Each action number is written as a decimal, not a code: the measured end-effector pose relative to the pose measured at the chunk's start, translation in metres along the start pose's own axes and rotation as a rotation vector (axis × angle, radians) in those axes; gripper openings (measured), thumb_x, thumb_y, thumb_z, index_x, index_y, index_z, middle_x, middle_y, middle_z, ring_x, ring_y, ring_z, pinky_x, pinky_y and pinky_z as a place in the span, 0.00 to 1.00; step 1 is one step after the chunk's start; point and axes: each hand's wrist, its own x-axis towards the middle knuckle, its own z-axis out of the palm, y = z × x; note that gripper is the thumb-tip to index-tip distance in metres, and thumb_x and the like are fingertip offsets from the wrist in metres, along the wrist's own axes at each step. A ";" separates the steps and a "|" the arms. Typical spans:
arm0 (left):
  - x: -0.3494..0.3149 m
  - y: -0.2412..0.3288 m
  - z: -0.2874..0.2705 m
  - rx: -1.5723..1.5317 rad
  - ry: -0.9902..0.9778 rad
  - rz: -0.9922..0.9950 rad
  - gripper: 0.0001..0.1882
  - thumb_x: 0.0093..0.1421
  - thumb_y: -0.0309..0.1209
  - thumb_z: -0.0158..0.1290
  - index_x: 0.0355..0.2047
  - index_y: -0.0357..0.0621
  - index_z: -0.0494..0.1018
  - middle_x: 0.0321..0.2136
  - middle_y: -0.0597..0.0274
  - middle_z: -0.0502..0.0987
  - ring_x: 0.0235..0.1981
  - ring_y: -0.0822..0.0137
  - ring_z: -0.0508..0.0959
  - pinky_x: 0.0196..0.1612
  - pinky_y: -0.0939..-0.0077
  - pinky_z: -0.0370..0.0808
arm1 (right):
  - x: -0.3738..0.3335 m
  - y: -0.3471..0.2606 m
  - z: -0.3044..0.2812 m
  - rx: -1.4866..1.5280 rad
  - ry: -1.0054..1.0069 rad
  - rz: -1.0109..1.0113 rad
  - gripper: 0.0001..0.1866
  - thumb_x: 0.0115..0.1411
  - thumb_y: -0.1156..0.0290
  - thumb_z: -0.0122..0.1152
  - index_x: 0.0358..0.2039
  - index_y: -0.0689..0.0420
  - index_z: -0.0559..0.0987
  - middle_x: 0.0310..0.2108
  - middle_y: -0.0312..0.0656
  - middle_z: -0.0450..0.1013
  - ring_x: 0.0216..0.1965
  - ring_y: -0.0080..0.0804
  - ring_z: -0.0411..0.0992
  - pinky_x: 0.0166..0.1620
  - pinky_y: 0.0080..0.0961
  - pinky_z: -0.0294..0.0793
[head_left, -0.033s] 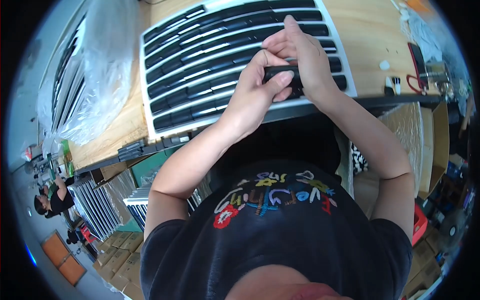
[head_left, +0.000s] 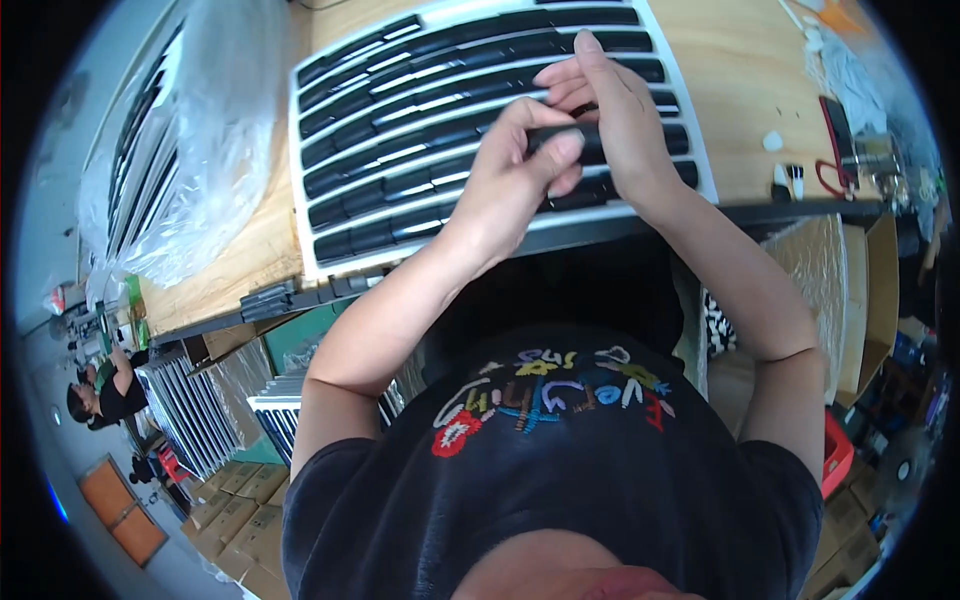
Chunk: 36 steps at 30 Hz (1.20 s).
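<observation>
My left hand (head_left: 517,172) is closed around a short, smooth black cylindrical piece (head_left: 590,147), its thumb lying along the near side. Facing it, my right hand (head_left: 622,125) has its fingers stretched out and apart, with the palm beside the piece's right end; whether they touch is hard to make out. Beneath both hands lies a white sheet (head_left: 307,225) covered with rows of glossy black cylindrical pieces (head_left: 385,185). Parts of the nearest rows are hidden behind my hands.
Clear plastic wrap (head_left: 225,150) with panels inside stands left on the wooden table (head_left: 735,70). At right lie red-handled scissors (head_left: 830,178), a dark phone-like slab (head_left: 834,125) and small bottles (head_left: 787,181). Cardboard boxes (head_left: 235,525) are stacked below left; a person (head_left: 115,385) is far left.
The view has shifted slightly, so the sheet sits a little further right. Less of the black piece shows between my left fingers and thumb; both hands keep nearly the same pose.
</observation>
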 end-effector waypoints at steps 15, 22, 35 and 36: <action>0.161 0.073 -0.211 2.001 0.061 0.458 0.11 0.61 0.30 0.55 0.45 0.56 0.74 0.46 0.53 0.71 0.50 0.46 0.71 0.51 0.54 0.71 | 0.199 0.046 0.027 -0.926 0.238 -0.112 0.13 0.56 0.69 0.66 0.34 0.69 0.82 0.39 0.64 0.76 0.46 0.56 0.75 0.49 0.37 0.76; 0.137 0.084 -0.195 1.475 0.231 0.628 0.10 0.63 0.23 0.52 0.43 0.41 0.66 0.34 0.52 0.74 0.35 0.54 0.79 0.39 0.67 0.74 | 0.056 0.046 -0.161 -1.031 0.418 -0.393 0.17 0.60 0.58 0.66 0.41 0.60 0.81 0.35 0.46 0.78 0.38 0.37 0.78 0.42 0.30 0.76; 0.013 -0.032 0.012 0.017 -0.015 0.094 0.12 0.65 0.28 0.57 0.48 0.40 0.74 0.35 0.67 0.77 0.28 0.78 0.73 0.34 0.84 0.70 | -0.082 0.030 -0.252 -1.150 0.304 0.397 0.21 0.55 0.56 0.70 0.39 0.61 0.81 0.33 0.46 0.79 0.36 0.36 0.78 0.40 0.31 0.74; 0.010 -0.042 0.021 -0.025 -0.073 0.076 0.12 0.65 0.27 0.56 0.49 0.40 0.73 0.35 0.67 0.77 0.27 0.78 0.73 0.33 0.84 0.69 | -0.088 0.031 -0.245 -1.148 0.274 0.405 0.20 0.54 0.56 0.70 0.39 0.59 0.80 0.34 0.46 0.80 0.37 0.40 0.78 0.41 0.33 0.74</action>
